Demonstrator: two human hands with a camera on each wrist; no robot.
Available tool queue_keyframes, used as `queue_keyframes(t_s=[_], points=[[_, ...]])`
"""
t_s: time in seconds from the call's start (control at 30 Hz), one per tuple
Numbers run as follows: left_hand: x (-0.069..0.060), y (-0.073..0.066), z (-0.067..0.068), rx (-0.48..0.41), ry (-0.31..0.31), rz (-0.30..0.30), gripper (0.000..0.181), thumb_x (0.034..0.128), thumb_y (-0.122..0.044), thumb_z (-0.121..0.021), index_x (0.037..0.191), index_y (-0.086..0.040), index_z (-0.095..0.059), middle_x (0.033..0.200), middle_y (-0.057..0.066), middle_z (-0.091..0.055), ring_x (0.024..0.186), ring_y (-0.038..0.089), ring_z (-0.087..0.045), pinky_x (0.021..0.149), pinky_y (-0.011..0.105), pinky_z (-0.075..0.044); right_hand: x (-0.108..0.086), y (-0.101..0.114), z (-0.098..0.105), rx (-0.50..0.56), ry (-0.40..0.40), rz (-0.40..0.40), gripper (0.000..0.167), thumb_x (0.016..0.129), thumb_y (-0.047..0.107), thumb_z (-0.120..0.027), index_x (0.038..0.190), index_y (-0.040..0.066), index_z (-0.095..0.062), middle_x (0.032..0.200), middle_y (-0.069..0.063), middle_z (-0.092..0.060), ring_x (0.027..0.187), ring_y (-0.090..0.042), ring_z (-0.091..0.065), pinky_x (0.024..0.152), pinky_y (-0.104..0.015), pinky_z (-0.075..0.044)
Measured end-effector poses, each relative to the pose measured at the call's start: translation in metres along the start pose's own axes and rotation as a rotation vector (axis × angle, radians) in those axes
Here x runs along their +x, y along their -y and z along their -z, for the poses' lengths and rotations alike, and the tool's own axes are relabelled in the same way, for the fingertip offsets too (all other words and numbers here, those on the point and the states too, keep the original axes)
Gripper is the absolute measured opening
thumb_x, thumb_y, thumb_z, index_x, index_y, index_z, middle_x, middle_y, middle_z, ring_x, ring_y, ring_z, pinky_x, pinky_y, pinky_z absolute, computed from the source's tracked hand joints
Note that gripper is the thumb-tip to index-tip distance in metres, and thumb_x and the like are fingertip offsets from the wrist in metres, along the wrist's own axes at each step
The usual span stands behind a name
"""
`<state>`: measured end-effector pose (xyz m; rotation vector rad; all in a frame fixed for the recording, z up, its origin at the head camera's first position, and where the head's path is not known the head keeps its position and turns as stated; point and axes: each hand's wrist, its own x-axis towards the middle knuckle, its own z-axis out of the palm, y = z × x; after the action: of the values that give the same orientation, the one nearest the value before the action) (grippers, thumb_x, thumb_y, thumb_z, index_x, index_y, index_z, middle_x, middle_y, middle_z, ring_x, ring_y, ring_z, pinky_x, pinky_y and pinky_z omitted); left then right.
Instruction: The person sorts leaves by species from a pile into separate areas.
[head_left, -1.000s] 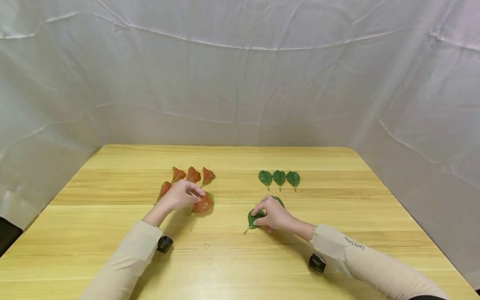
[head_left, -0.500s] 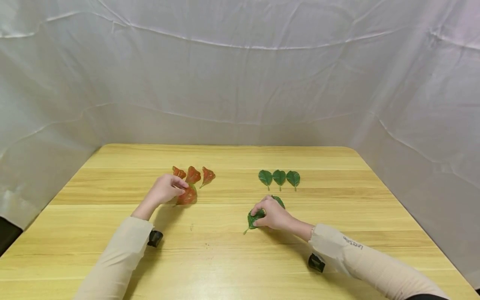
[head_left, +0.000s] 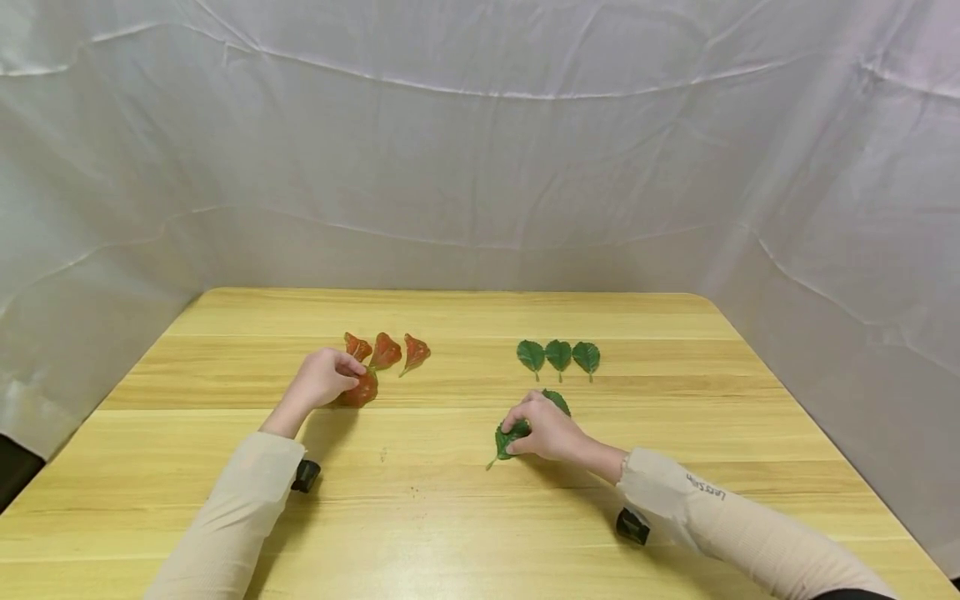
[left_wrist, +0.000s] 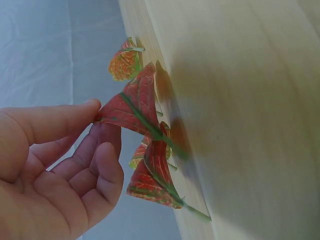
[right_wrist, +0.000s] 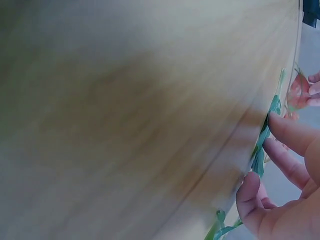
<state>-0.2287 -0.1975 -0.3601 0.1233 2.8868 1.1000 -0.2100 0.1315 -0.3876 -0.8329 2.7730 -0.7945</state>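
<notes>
My left hand (head_left: 321, 379) pinches a red leaf (head_left: 362, 390) by its edge, just in front of a row of red leaves (head_left: 386, 351). In the left wrist view the pinched leaf (left_wrist: 137, 107) is tilted, with its green stem pointing down toward the table; another red leaf (left_wrist: 156, 181) stands close beside it. My right hand (head_left: 551, 429) holds a green leaf (head_left: 510, 440) between thumb and fingers, low at the tabletop, its stem pointing toward me. Beyond that hand lies another green leaf (head_left: 557, 401), partly covered by it.
Three green leaves (head_left: 558, 356) lie in a row at the back right of the wooden table (head_left: 480, 525). Pale sheeting (head_left: 480, 192) hangs behind and along both sides of the table. Small dark specks lie on the wood between the forearms.
My left hand has carried the red leaf leftward and slightly back, lowering it beside the red row. A red leaf at the left is now hidden behind that hand. My right hand stays nearly still.
</notes>
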Motion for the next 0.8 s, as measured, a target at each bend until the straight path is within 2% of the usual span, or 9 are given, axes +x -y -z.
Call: queue_keyframes(t_s=[0.17, 0.3, 0.5, 0.63, 0.8], points=[[0.0, 0.002, 0.001, 0.018, -0.011, 0.005, 0.013, 0.0811, 0.004, -0.058, 0.092, 0.006, -0.065, 0.089, 0.016, -0.063, 0.085, 0.03, -0.056, 0.074, 0.039, -0.046, 0.0, 0.002, 0.0, -0.019, -0.004, -0.005, 0.02, 0.067, 0.013, -0.078, 0.085, 0.011, -0.068, 0.091, -0.002, -0.05, 0.086, -0.018, -0.047, 0.07, -0.035, -0.044], [-0.002, 0.001, 0.001, 0.031, -0.027, 0.003, 0.015, 0.0812, 0.002, -0.058, 0.094, 0.005, -0.065, 0.096, 0.02, -0.061, 0.088, 0.032, -0.055, 0.074, 0.042, -0.046, 0.0, 0.002, 0.0, -0.017, -0.005, -0.007, 0.021, 0.067, 0.013, -0.078, 0.085, 0.01, -0.068, 0.091, -0.002, -0.05, 0.086, -0.018, -0.046, 0.071, -0.036, -0.043], [-0.006, -0.005, 0.0, 0.086, -0.103, -0.004, 0.017, 0.0824, -0.006, -0.059, 0.097, 0.002, -0.065, 0.104, 0.022, -0.059, 0.089, 0.033, -0.055, 0.07, 0.043, -0.046, 0.001, 0.002, -0.002, 0.047, -0.005, -0.01, 0.022, 0.065, 0.008, -0.078, 0.085, 0.007, -0.068, 0.091, -0.004, -0.049, 0.089, -0.021, -0.044, 0.077, -0.039, -0.041], [-0.009, -0.013, -0.004, 0.138, -0.165, -0.06, 0.016, 0.0827, -0.008, -0.06, 0.096, 0.0, -0.066, 0.103, 0.02, -0.06, 0.088, 0.032, -0.057, 0.07, 0.044, -0.046, 0.001, 0.002, -0.003, 0.069, -0.019, -0.019, 0.024, 0.064, 0.007, -0.079, 0.085, 0.006, -0.067, 0.095, -0.007, -0.049, 0.092, -0.023, -0.045, 0.079, -0.041, -0.041], [-0.01, -0.023, -0.015, 0.124, -0.183, -0.129, 0.014, 0.0827, -0.008, -0.061, 0.094, -0.002, -0.067, 0.093, 0.014, -0.06, 0.076, 0.024, -0.054, 0.063, 0.036, -0.045, 0.001, 0.003, -0.003, 0.081, -0.032, -0.019, 0.027, 0.063, 0.005, -0.079, 0.087, 0.006, -0.067, 0.1, -0.011, -0.05, 0.093, -0.026, -0.045, 0.078, -0.043, -0.042]])
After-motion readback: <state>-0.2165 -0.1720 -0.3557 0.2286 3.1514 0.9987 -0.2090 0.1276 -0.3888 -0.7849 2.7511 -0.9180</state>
